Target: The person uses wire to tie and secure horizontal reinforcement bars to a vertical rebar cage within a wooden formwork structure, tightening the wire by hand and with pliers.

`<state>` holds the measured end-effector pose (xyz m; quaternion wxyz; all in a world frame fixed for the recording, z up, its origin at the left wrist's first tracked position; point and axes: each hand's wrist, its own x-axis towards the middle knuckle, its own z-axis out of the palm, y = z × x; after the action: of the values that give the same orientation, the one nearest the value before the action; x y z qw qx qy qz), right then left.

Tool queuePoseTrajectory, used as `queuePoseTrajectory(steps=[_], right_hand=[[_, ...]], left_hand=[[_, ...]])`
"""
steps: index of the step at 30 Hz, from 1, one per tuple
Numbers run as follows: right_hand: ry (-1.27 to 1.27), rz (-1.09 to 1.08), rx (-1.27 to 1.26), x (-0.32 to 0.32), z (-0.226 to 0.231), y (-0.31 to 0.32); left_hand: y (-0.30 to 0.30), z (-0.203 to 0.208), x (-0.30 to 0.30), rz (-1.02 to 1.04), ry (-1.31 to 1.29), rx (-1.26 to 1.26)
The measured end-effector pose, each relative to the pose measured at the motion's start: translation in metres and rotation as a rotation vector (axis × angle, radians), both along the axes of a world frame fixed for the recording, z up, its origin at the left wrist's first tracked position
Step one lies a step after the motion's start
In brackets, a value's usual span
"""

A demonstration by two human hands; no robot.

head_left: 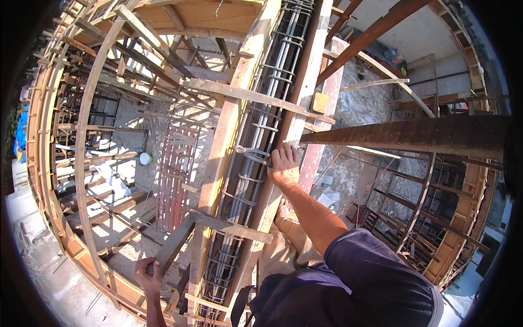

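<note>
My right hand [284, 164] is closed around the handles of metal pincers [251, 153], resting by the top edge of a wooden formwork side. The pincers' head points left across a long cage of steel reinforcing bars [237, 188], ringed by stirrups, and lies near the far-left bar. My left hand [148, 277] is off to the lower left, fingers curled and thumb up, close to a slanted timber [175, 246]. What it holds, if anything, cannot be made out.
Wooden crosspieces bridge the formwork above [256, 97] and below [234, 226] my right hand. A thick dark timber [408, 136] runs off to the right. Deep open bays drop on both sides, with a white bucket [146, 158] at left. A small wood block [320, 102] sits nearby.
</note>
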<state>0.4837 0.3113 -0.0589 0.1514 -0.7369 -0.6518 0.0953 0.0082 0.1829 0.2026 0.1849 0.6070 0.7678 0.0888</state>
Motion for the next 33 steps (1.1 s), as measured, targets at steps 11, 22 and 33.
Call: queuePoseTrajectory(steps=[11,22,33], right_hand=[[-0.055,0.041,-0.091,-0.007,0.006,0.004],[-0.115,0.058,-0.120,-0.009,0.011,0.006],[-0.153,0.055,-0.104,-0.013,0.008,0.007]], left_hand=[[-0.012,0.007,-0.009,-0.053,-0.019,0.055],[-0.014,0.007,-0.002,-0.037,-0.061,0.039],[-0.002,0.010,0.000,-0.099,-0.014,0.003]])
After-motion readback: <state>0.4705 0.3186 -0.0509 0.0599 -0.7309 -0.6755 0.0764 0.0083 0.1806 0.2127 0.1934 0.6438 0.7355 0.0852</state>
